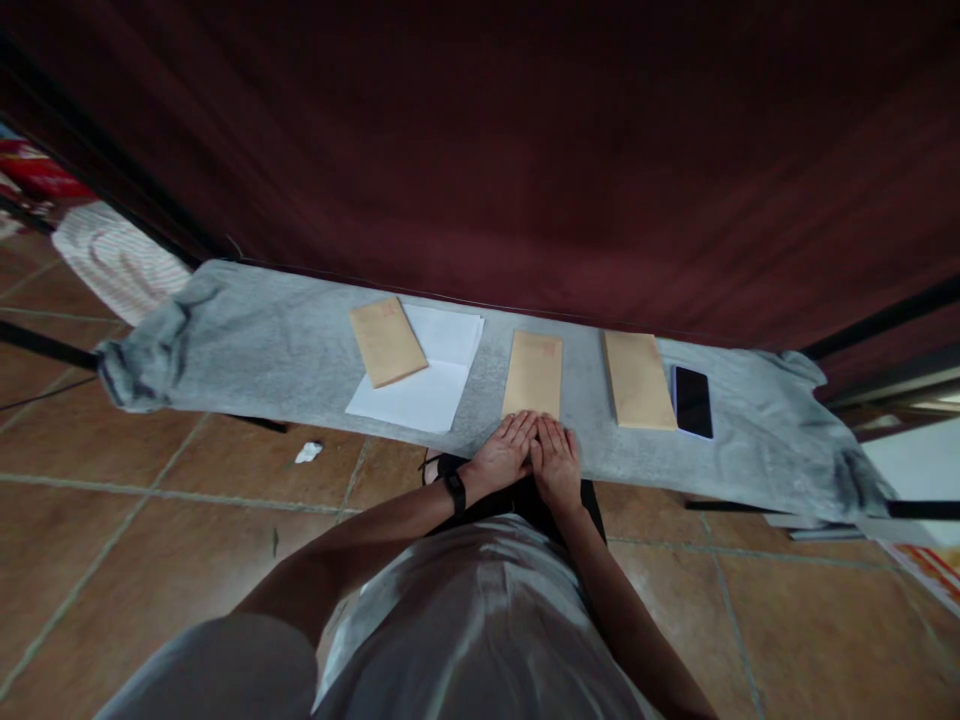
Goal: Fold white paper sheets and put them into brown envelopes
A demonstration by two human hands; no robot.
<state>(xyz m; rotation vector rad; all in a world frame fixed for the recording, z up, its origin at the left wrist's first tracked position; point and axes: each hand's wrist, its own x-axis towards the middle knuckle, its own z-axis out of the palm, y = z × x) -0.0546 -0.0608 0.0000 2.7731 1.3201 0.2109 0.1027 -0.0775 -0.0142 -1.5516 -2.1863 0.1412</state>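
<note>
Both of my hands lie side by side at the front edge of the grey cloth. My left hand [504, 452], with a black band on its wrist, rests flat with its fingertips on the near end of a brown envelope [534, 365]. Beside it, my right hand [556, 458] lies flat too, fingers over the same end. To the left, another brown envelope [388, 342] sits at a slant on white paper sheets [442, 390]. A brown envelope or stack of them [639, 380] lies to the right, next to a dark-screened phone [692, 402].
The grey cloth [262, 340] covers a long narrow surface with dark metal bars at both ends. Behind it hangs a dark red curtain [525, 150]. A crumpled white scrap [308, 452] lies on the tiled floor [247, 480]. Striped fabric [120, 255] hangs at left.
</note>
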